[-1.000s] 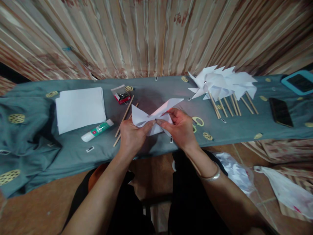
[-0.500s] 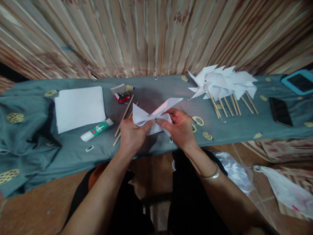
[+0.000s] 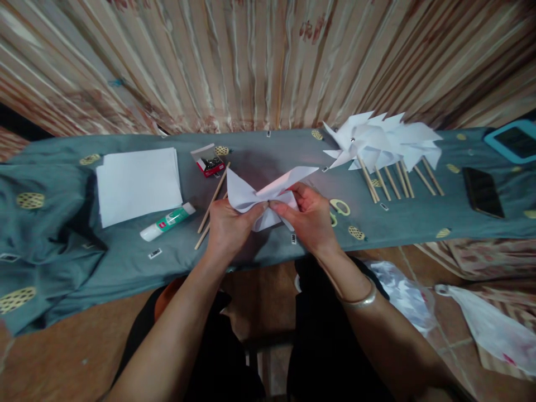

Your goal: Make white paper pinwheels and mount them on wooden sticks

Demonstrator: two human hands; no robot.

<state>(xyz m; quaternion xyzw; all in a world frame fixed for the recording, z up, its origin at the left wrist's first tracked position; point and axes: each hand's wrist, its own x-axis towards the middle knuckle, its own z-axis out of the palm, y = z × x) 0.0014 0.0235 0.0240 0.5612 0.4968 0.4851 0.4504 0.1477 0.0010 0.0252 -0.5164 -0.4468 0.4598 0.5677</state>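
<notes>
A white paper pinwheel [image 3: 245, 188] is held up over the near middle of the table, its vanes folded in toward the centre. My left hand [image 3: 229, 226] is closed on its left side, thumb pressed at the centre. From the right, my right hand [image 3: 313, 218] pinches it too, thumb tip meeting the other thumb. Between the thumbs shows a small dark spot, too small to name. The fingers behind the paper are hidden. Two wooden sticks [image 3: 213, 200] lie beside my left hand, partly covered by it. Scissors with pale yellow handles [image 3: 340, 207] lie just beyond my right hand.
A stack of white paper [image 3: 140, 187], a glue stick [image 3: 167, 221] and an open red box of small metal pieces [image 3: 209, 162] lie to the left. Several finished pinwheels [image 3: 385, 139] on sticks, a dark phone [image 3: 483, 191] and a blue-framed device [image 3: 513, 140] are at right.
Both hands keep the same hold on the pinwheel. Its upper right vane reaches slightly farther right, and the whole view has shifted a little.
</notes>
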